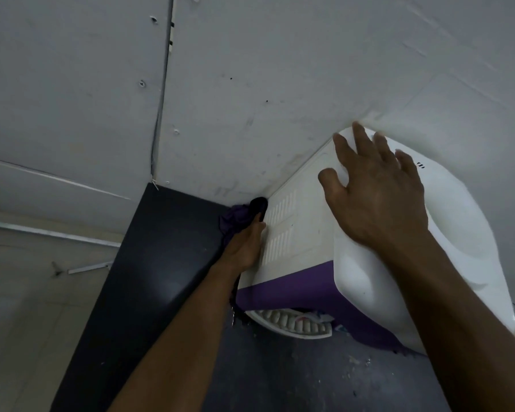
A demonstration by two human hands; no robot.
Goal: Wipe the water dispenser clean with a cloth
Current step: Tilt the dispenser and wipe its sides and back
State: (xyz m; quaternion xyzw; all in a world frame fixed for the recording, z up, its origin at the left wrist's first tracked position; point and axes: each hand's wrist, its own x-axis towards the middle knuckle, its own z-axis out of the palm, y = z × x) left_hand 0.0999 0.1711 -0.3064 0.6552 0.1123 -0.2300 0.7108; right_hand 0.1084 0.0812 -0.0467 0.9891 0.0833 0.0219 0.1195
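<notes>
White and purple, the water dispenser [304,233] stands on a dark countertop [149,278], its back close against a grey wall [250,69]. Our left hand [244,245] reaches along the vented side panel and grips a bunched dark purple cloth [238,215], which is pressed to the panel's far edge where it meets the wall. Our right hand [375,191] lies flat on the dispenser's white top, fingers spread and straight, holding nothing. Below the purple front we see a white slotted drip tray [292,322].
</notes>
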